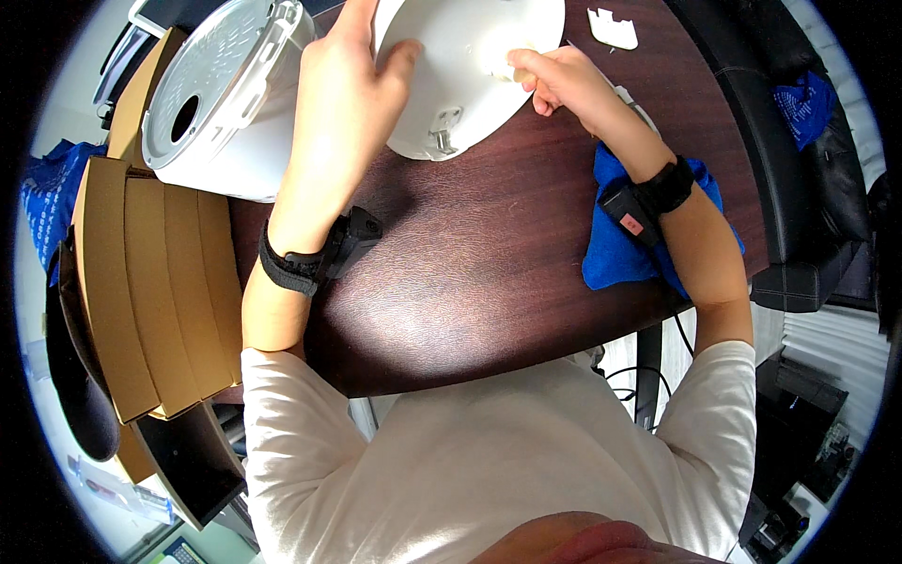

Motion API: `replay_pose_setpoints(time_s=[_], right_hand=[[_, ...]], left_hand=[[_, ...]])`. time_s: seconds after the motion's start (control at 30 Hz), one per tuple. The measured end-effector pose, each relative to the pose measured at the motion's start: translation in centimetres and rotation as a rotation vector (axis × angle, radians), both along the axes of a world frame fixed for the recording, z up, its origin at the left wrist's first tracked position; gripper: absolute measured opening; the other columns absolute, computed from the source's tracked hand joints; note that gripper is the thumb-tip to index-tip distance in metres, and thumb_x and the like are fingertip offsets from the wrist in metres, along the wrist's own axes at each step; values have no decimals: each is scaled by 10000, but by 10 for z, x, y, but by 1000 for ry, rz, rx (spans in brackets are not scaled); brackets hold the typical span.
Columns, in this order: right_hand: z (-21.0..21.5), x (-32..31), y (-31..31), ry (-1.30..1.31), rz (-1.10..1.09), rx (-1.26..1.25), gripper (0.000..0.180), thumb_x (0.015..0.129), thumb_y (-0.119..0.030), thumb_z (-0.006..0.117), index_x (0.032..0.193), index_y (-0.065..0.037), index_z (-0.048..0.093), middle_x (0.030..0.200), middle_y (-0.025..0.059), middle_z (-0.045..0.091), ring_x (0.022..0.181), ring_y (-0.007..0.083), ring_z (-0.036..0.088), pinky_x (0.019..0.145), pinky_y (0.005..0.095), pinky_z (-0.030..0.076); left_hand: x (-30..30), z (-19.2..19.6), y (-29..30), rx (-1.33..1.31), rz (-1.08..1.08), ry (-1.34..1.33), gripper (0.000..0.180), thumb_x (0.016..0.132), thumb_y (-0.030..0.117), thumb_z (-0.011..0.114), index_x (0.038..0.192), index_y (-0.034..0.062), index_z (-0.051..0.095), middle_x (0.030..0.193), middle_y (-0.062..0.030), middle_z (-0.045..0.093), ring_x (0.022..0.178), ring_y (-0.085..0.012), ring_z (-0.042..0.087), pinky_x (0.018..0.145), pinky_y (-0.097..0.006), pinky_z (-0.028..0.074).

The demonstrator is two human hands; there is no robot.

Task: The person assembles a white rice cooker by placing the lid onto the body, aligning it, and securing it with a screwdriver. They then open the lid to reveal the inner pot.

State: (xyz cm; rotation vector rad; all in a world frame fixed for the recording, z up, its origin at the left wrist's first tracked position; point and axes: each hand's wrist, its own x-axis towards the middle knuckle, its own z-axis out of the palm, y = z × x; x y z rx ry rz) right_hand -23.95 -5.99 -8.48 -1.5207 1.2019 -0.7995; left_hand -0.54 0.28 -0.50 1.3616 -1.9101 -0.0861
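A white round plastic shell (pixel 451 70), hollow like a bowl, is tilted above the dark table at the top of the view. My left hand (pixel 362 61) grips its left rim, the thumb on the inner face and the other fingers mostly hidden behind it. A small metallic-looking clip (pixel 444 130) sits on the inside near the shell's lower edge. My right hand (pixel 559 80) is closed in a pinch at the shell's inner right side, near a bright raised part. Whatever lies between those fingertips is too small to make out.
A white tub (pixel 235 141) with a perforated face and dark round hole stands left of my left forearm. Cardboard boxes (pixel 169 291) flank the table's left edge. A blue cloth (pixel 615 258) lies under my right forearm; a small white plastic piece (pixel 613 30) lies far right.
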Motion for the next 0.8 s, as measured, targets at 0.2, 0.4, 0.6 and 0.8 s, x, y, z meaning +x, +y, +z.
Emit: replay_pose_setpoints(time_s=[0.2, 0.4, 0.6, 0.8], right_hand=[[0, 2, 1, 3, -31, 8, 617, 799, -547, 696, 771, 68, 645, 524, 83, 566, 463, 142, 591, 440, 242, 458], [1, 1, 2, -76, -4, 69, 661, 803, -547, 682, 835, 110, 622, 487, 47, 509, 453, 136, 562, 436, 239, 416], [3, 3, 6, -141, 19, 132, 581, 892, -557, 594, 807, 18, 599, 417, -38, 378, 426, 110, 510, 486, 236, 414], [2, 5, 6, -117, 22, 145, 625, 905, -598, 575, 812, 20, 594, 435, -31, 403, 422, 101, 518, 464, 222, 416]], left_hand=[[0, 1, 1, 25, 5, 2, 326, 872, 113, 706, 1178, 61, 607, 979, -152, 729, 934, -249, 730, 777, -360, 563], [0, 0, 1, 14, 14, 5, 327, 872, 108, 702, 1181, 61, 607, 976, -157, 730, 933, -257, 731, 775, -362, 564], [1, 2, 1, -13, 7, -22, 331, 880, 122, 701, 1191, 62, 605, 991, -160, 729, 932, -262, 730, 780, -368, 566], [1, 2, 1, 38, 22, 9, 328, 888, 125, 696, 1195, 63, 600, 996, -166, 725, 933, -270, 729, 780, -373, 564]])
